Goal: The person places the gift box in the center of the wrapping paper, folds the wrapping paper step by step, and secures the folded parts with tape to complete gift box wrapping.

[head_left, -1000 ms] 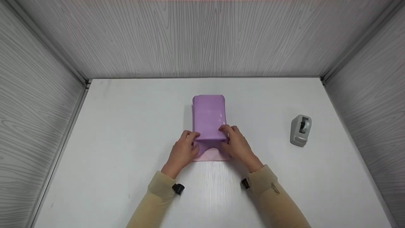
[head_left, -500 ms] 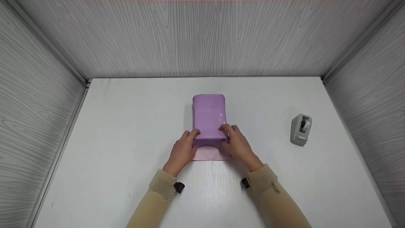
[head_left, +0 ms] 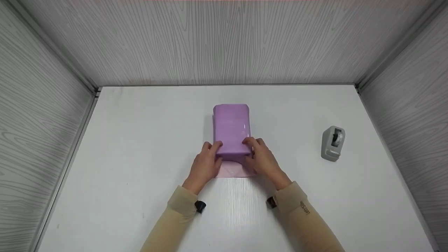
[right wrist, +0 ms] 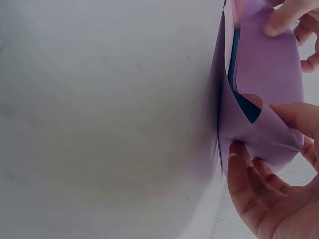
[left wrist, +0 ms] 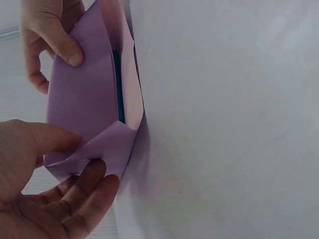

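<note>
Purple paper-wrapped parcel (head_left: 231, 126), near end pinched at both corners, one hand to a side. Left hand (head_left: 203, 168): thumb and fingers bent about the near left corner, gripping the folded paper, gap narrow. Right hand (head_left: 264, 163): same hold mirrored at the near right corner, one fingertip on the top edge, thumb lower on the end face. Neither hand clearly nearer; both touch. From the fingers the bulk of the parcel lies straight ahead, long axis pointing away from the person, so only the short near end sits between the thumbs. Between and below them a pink flap (head_left: 231, 170) juts toward the person, low by the table, flared off the end face; flap and face not closed together. In that slot a dark teal edge (left wrist: 119, 89), a thin strip in the left wrist view, a wider wedge by the right corner in the right wrist view; what it belongs to, cannot tell. Paper looks thin and springy there, my judgement, likely to gape if either pinch slackens. Farther out: white table (head_left: 147, 133) underneath, grey tape dispenser (head_left: 331, 148) well apart on the right, right hand the nearer to it
</note>
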A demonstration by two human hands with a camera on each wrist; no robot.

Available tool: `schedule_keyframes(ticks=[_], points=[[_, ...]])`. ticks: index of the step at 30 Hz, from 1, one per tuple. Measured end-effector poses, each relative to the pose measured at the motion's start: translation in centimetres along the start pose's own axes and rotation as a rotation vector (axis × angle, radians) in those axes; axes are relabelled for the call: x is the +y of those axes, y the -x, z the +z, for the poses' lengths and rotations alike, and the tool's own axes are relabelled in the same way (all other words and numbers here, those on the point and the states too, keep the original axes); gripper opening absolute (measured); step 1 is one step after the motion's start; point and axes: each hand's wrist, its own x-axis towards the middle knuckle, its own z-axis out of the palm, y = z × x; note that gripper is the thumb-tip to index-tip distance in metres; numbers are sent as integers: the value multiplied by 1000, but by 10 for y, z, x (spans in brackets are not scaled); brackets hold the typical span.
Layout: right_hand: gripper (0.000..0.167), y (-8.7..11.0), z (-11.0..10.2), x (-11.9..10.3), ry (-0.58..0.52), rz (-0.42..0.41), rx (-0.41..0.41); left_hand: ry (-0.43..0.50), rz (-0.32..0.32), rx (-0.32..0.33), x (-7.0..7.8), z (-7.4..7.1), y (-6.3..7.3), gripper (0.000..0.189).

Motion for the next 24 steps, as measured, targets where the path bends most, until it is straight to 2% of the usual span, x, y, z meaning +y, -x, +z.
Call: schedule_keyframes(ticks=[6,12,17,21,24], points=[[50,1,2,0,19,-8,12,-39,24,10,2,-2,-4,50],[50,0,6,-2,96,-43,42,-91,92,-14,3,-1,-9,50],[59,-2,8,-5,131,-40,65,-119,86,-30,4,-1,-11,50],[69,-4,10,-6,116,-10,72,-132,87,-26,4,0,-13,49],[72,-4,11,-6,114,55,71,-141,94,-16,4,0,-13,48]])
